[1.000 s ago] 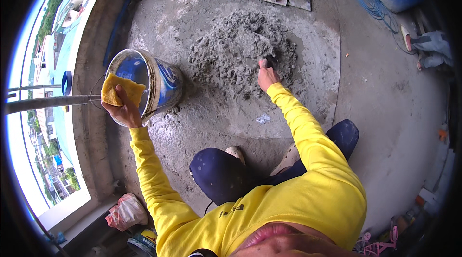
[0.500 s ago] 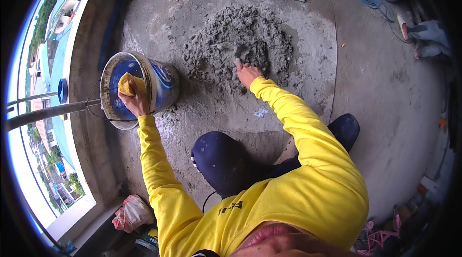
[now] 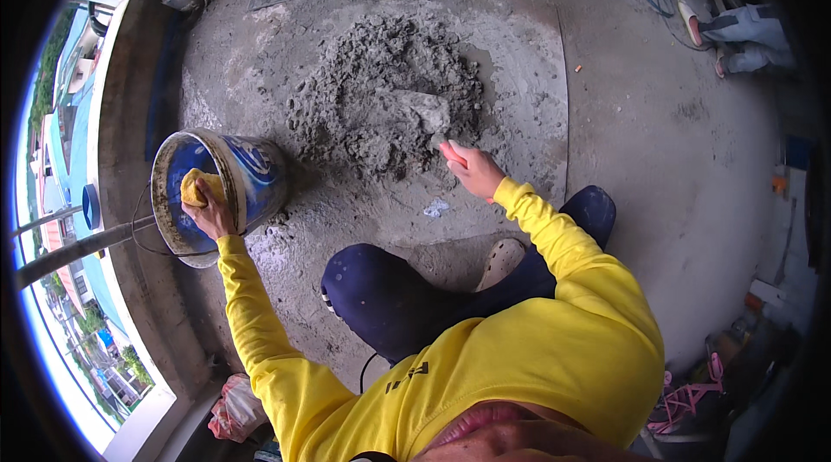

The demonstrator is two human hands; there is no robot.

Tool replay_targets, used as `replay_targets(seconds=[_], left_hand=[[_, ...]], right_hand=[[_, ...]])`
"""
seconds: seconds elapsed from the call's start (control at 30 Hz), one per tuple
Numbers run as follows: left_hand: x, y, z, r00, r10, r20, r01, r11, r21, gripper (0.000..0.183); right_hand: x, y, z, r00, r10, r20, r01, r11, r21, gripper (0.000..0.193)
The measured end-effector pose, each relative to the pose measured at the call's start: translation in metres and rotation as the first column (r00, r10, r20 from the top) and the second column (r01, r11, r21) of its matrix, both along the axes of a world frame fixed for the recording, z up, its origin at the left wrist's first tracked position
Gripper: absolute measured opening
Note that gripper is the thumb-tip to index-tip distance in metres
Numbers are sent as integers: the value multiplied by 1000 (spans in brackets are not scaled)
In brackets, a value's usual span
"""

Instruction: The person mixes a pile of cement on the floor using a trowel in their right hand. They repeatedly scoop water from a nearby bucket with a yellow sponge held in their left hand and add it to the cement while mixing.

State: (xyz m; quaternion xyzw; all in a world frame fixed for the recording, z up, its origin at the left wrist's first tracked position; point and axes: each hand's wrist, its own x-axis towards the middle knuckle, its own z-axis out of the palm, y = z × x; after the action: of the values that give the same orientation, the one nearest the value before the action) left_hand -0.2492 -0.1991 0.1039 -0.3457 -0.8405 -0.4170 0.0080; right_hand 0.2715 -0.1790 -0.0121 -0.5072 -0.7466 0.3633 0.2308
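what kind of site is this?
Likely a building site, on an upper floor: a heap of wet mortar on a bare concrete floor, a trowel in the right hand, the left hand holding a yellow sponge in a blue bucket.

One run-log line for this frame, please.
left hand: holds yellow sponge inside blue bucket | right hand: grips trowel in mortar pile | person squatting on concrete floor

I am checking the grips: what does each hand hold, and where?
Left hand grips a yellow sponge inside the bucket; right hand holds the trowel by its red handle.
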Motion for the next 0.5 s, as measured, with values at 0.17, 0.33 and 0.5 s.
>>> replay_targets(seconds=[0.17, 0.33, 0.5], left_hand=[[3, 6, 0, 999, -3, -34, 1, 998, -67, 71], [23, 14, 15, 998, 56, -19, -58, 990, -129, 65], [25, 20, 12, 997, 58, -56, -65, 990, -122, 67]], right_hand=[[119, 43, 22, 844, -531, -71, 265, 529, -806, 44], [120, 137, -22, 945, -325, -33, 155, 536, -830, 26], [49, 232, -25, 997, -67, -30, 21, 657, -753, 18]])
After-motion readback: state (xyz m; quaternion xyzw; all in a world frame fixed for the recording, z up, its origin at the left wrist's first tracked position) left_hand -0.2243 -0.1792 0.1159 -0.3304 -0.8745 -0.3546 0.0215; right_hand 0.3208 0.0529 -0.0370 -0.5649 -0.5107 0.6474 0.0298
